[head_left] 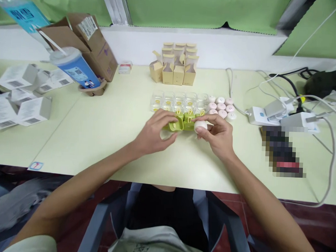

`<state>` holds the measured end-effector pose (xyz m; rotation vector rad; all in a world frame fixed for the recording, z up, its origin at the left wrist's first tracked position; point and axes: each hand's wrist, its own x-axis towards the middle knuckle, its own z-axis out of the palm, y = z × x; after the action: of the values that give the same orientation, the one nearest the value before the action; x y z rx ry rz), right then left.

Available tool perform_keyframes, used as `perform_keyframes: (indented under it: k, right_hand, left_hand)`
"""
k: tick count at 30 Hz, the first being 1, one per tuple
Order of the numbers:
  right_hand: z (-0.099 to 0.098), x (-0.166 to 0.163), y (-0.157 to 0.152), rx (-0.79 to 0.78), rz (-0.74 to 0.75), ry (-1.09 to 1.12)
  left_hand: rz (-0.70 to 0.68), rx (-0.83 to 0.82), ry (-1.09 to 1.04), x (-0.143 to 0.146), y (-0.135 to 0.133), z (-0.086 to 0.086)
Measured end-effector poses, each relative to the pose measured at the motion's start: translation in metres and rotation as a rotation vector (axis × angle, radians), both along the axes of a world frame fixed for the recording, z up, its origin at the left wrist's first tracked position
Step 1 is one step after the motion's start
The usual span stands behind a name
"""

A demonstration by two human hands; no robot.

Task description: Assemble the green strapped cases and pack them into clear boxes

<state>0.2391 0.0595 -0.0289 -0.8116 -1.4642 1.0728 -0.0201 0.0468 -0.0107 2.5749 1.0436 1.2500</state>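
Our right hand [216, 134] pinches a white rounded piece [201, 126], right of the green shell [175, 125], over the desk [194, 165]; left hand [156, 133] curls at the shell, grip unclear. We judge the piece light, stiff, slippery; best held by its sides.

Pale short sleeve [33, 245], light shirt [164, 241] with small dark print [141, 250], black shorts [167, 212]

1. Small boxes [178, 74]: bench [107, 138] rear, behind containers [179, 100].
2. Round pieces [221, 106]: immediately right of containers.
3. Power strip [257, 116]: right of round pieces.
4. Cups [179, 123]: before containers, between left hand [154, 132] and right hand [219, 136].
5. Tumbler [78, 73]: in holder [94, 91], before carton [103, 52].
6. Stacked packs [23, 88]: left of tumbler.
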Motion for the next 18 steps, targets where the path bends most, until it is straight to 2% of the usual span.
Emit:
perform_keyframes:
  k: [4, 11, 14, 18]
  right_hand:
    - [0.002, 0.005, 0.004, 0.111, -0.041, 0.051]
    - [0.001, 0.005, -0.004, 0.252, 0.020, -0.065]
    - [-0.001, 0.002, -0.007, 0.290, 0.028, -0.146]
    - [-0.005, 0.000, -0.006, 0.332, 0.022, -0.230]
  left_hand:
    - [-0.039, -0.058, -0.126, 0.025, -0.005, -0.019]
    - [-0.055, -0.339, -0.369, 0.025, -0.015, -0.042]
    - [-0.041, -0.345, -0.381, 0.025, -0.017, -0.045]
    - [-0.027, -0.254, -0.375, 0.024, -0.017, -0.044]
